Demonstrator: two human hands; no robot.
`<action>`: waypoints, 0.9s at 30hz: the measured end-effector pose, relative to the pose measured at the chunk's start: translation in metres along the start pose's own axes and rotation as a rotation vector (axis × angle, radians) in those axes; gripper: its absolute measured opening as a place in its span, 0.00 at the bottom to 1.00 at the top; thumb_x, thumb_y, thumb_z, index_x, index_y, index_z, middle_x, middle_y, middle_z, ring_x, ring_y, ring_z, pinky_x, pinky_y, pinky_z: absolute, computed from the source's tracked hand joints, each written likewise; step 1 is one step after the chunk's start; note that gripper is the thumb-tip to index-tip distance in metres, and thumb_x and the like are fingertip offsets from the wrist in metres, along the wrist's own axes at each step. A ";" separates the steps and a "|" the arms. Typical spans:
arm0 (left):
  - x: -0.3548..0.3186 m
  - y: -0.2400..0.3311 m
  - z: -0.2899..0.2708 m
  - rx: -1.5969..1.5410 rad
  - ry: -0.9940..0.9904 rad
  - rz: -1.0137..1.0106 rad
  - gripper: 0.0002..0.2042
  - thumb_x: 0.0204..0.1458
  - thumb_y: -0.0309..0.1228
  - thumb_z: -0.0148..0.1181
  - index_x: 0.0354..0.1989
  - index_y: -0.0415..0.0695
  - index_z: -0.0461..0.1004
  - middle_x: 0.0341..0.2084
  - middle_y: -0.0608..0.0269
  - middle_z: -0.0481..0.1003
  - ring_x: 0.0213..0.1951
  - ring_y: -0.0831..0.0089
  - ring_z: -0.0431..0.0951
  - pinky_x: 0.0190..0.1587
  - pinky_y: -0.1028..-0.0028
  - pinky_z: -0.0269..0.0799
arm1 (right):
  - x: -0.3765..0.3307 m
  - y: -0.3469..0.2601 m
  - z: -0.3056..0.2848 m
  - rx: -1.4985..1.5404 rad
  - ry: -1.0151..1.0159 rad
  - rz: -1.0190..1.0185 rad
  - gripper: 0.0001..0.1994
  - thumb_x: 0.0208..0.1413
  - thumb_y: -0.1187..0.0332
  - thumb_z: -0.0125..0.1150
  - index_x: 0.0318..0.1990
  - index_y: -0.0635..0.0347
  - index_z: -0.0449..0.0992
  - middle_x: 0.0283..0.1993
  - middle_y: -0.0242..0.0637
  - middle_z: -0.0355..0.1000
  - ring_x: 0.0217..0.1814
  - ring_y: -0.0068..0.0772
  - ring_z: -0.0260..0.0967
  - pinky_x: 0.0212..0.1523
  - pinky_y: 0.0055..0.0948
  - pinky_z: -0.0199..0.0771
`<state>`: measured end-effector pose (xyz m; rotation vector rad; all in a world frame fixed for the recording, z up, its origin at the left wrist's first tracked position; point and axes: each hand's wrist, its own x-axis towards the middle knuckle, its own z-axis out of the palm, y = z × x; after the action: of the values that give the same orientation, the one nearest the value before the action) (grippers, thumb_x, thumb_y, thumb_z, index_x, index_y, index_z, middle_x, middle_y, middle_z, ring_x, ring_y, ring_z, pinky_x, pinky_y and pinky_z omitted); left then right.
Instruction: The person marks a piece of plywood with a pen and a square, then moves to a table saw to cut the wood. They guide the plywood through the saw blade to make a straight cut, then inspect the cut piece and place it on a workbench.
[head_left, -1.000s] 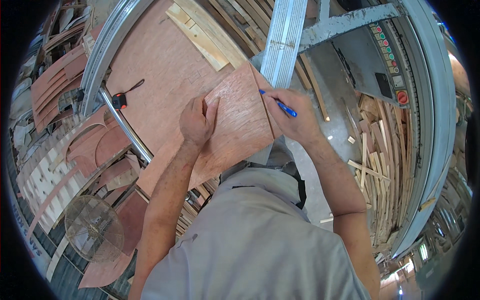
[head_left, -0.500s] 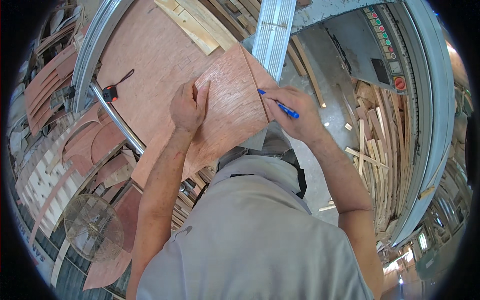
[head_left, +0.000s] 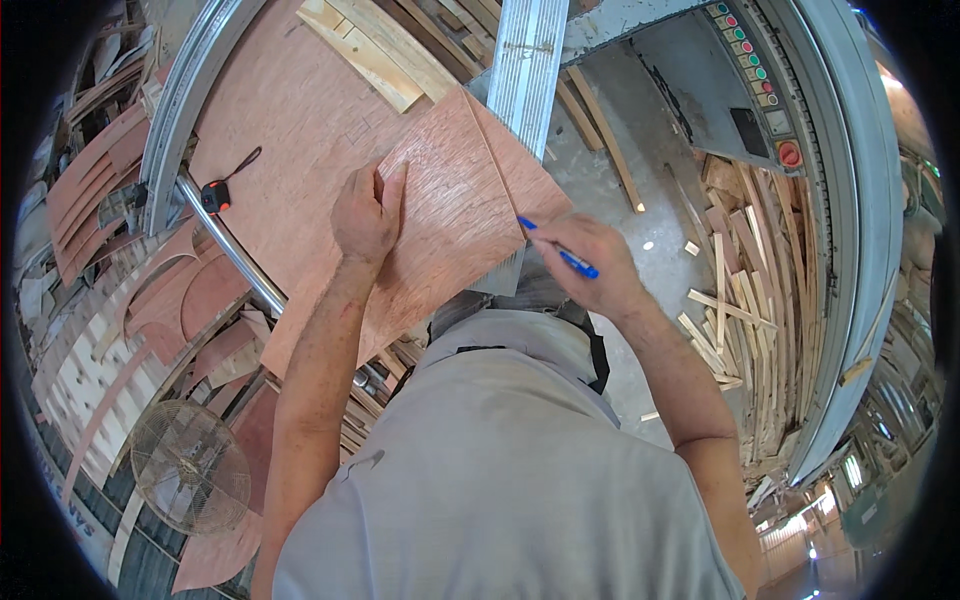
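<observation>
A reddish plywood piece (head_left: 440, 175) lies at a slant in front of me, over another reddish sheet (head_left: 525, 170) that shows past its right edge. At its upper left side, my left hand (head_left: 365, 212) is closed on the piece, thumb lying on the top face and fingers curled by the edge. In my right hand (head_left: 597, 262) is a blue pen (head_left: 577, 263), gripped between the fingers. The pen's tip rests close to the near end of the plywood piece's right edge. Any mark it leaves is too fine to make out.
A black and red tape measure (head_left: 215, 195) lies on the plywood-topped table (head_left: 290, 95) at left. Pale wood strips (head_left: 375, 60) lie farther back. A ribbed metal rail (head_left: 525, 70) runs beyond the piece. Right are a button panel (head_left: 750, 70) and scrap wood (head_left: 750, 280); a fan (head_left: 190, 468) stands lower left.
My right hand has drawn the pen toward me along the plywood piece's right edge. My left hand keeps its place on the piece. The view has shifted slightly.
</observation>
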<state>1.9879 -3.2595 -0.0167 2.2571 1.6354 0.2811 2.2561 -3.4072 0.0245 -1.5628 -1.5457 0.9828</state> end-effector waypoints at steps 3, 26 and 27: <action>-0.002 0.000 -0.001 -0.023 0.009 -0.017 0.18 0.56 0.44 0.60 0.45 0.43 0.77 0.25 0.61 0.72 0.27 0.64 0.73 0.32 0.67 0.70 | -0.021 -0.013 -0.006 -0.012 -0.135 0.088 0.05 0.54 0.75 0.62 0.39 0.60 0.77 0.31 0.43 0.76 0.32 0.40 0.75 0.33 0.33 0.73; 0.205 -0.120 -0.101 -0.115 0.243 0.054 0.23 0.64 0.44 0.41 0.37 0.37 0.78 0.37 0.37 0.77 0.44 0.44 0.77 0.46 0.54 0.69 | -0.009 0.026 0.076 1.182 0.891 0.795 0.15 0.63 0.57 0.57 0.50 0.55 0.72 0.46 0.35 0.74 0.49 0.32 0.73 0.50 0.40 0.75; 0.207 -0.116 -0.100 -0.082 0.242 -0.039 0.22 0.63 0.43 0.42 0.35 0.38 0.78 0.36 0.37 0.77 0.43 0.45 0.77 0.46 0.55 0.70 | -0.018 0.025 0.067 1.160 0.899 0.747 0.16 0.63 0.56 0.56 0.51 0.55 0.72 0.48 0.36 0.74 0.51 0.33 0.72 0.51 0.40 0.74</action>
<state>1.9167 -3.0151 0.0230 2.1970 1.7476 0.6206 2.2074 -3.4274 -0.0272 -1.3036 0.3040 1.0038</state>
